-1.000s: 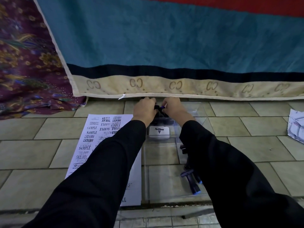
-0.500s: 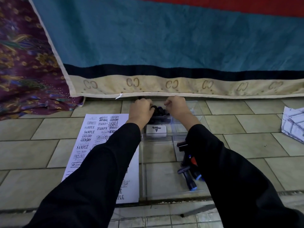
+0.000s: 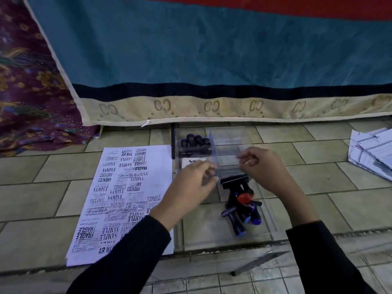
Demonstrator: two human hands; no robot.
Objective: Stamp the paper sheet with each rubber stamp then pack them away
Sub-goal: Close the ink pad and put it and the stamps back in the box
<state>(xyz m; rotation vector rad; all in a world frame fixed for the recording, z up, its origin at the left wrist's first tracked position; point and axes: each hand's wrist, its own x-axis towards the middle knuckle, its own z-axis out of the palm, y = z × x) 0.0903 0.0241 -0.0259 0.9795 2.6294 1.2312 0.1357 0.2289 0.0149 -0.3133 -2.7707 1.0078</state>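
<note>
A white paper sheet (image 3: 135,187) covered in black stamp prints lies on the tiled floor at the left. Beside it stands a clear plastic box (image 3: 180,230). Several black rubber stamps (image 3: 196,143) stand upright in its back compartment, behind a white Artline ink pad (image 3: 194,161). More stamps (image 3: 241,206), one with a red knob, lie in a loose heap in the front part. My left hand (image 3: 195,183) and right hand (image 3: 261,166) hover over the box's middle, fingers loosely curled. I see nothing in either hand. A clear inner compartment (image 3: 231,145) sits between them.
A teal blanket (image 3: 212,60) with a cream border hangs down just behind the box. A purple patterned cloth (image 3: 31,92) lies at the far left. A stack of printed papers (image 3: 371,149) sits at the right edge. A metal strip (image 3: 261,262) lies on the near tiles.
Both hands have drawn back toward me from the upright stamps in the back compartment, leaving them standing there in plain view.
</note>
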